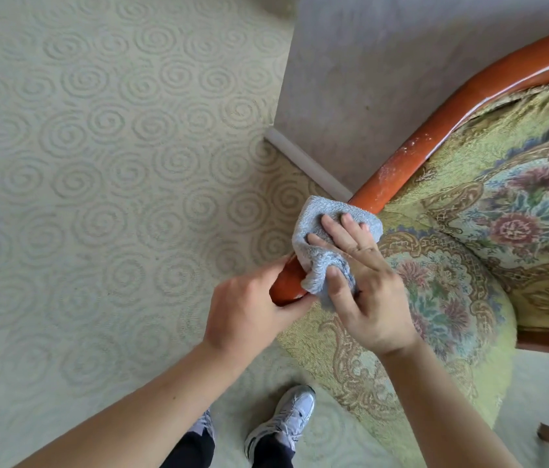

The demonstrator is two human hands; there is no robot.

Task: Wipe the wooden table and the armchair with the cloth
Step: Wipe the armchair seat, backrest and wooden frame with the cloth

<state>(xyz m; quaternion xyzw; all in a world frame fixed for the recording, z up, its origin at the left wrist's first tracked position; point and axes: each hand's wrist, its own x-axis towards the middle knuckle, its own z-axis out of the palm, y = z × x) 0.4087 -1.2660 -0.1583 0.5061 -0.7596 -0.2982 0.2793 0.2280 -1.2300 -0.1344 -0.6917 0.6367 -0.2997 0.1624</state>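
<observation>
Two bare forearms are seen reaching in from the bottom edge, above a pair of grey sneakers planted on the swirl-patterned carpet.

Left hand: fingers are curled around the near end of the armchair's orange wooden rail, which is gripped from the left side.

Right hand: the grey-blue cloth is pressed onto the same rail just beyond the left hand; fingers are laid spread over the top, the thumb is tucked against a lower fold. Cloth is draped over and partly wrapped round the rail, bunched below the palm.

Pale specks or scuffs are noted on the rail further up, past the cloth.

Armchair: floral yellow-green upholstery, occupying the right side. A grey wall with a white baseboard is set close behind the rail. A dark wooden piece is glimpsed at the lower right edge; what it belongs to cannot be told.
</observation>
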